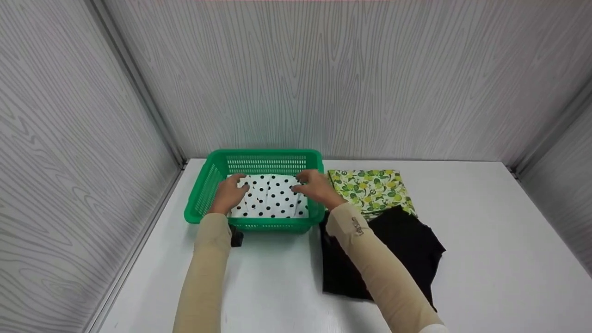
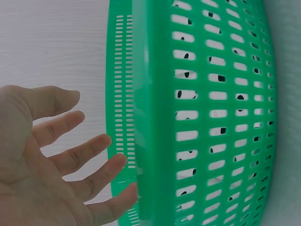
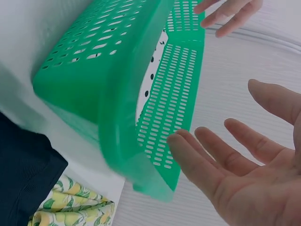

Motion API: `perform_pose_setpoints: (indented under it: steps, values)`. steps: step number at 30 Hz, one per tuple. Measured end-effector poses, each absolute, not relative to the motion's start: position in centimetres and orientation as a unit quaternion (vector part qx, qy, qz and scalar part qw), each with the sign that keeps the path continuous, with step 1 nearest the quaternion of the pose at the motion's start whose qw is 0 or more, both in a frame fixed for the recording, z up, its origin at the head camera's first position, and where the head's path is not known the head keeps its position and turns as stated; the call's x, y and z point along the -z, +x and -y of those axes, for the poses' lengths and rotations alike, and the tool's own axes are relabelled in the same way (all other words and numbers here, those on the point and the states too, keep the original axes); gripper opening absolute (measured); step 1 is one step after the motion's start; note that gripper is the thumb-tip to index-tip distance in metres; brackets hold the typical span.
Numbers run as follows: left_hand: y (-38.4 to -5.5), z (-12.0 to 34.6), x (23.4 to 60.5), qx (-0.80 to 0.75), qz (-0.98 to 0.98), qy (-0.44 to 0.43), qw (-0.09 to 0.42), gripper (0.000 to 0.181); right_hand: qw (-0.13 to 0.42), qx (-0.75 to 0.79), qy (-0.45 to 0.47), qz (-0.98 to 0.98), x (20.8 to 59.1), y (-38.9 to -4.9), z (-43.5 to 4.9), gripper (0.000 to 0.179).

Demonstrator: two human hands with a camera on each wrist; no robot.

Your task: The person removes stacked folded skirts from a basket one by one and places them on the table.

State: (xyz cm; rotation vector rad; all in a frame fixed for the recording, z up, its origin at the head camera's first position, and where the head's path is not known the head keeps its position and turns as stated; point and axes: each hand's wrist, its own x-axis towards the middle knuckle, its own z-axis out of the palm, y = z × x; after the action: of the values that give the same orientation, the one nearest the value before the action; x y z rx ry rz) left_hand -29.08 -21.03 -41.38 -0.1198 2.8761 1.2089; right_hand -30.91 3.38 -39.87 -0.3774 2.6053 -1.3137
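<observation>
A white cloth with black polka dots (image 1: pixel 273 196) lies folded inside the green plastic basket (image 1: pixel 270 222). Over the basket's left part is my left hand (image 1: pixel 230 192), its fingers spread and holding nothing. My right hand (image 1: pixel 319 187) is over the right side, fingers loosely bent, with nothing in its grasp. In the left wrist view the left hand (image 2: pixel 61 160) shows an open palm beside the green rim, and dots show through the slots. The right wrist view has the right hand (image 3: pixel 244 165) palm open by the basket rim (image 3: pixel 122 94).
Right of the basket lies a folded cloth with a lemon print (image 1: pixel 370 187). A black cloth (image 1: pixel 402 249) is spread in front of it, partly under my right forearm. The white table (image 1: pixel 485 240) meets grey wood-grain panels (image 1: pixel 296 83) at the back and sides.
</observation>
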Motion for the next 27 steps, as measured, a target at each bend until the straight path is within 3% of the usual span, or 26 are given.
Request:
perform_pose_setpoints:
  steps: [12,21,27]
  values:
    - [-29.7,22.0,41.5,-0.385,-0.917,-0.065,0.085,0.056,0.158,0.481,-0.091,-0.858,40.7,-31.5,-2.2,0.054]
    - [-30.3,22.3,42.1,-0.382,-0.918,-0.073,0.079,0.06,0.191,0.486,-0.024,-0.852,41.6,-31.9,-1.1,0.06]
    - [-30.5,22.9,43.1,-0.367,-0.922,-0.1,0.079,0.061,0.202,0.494,0.009,-0.846,42.6,-32.2,-0.7,0.073]
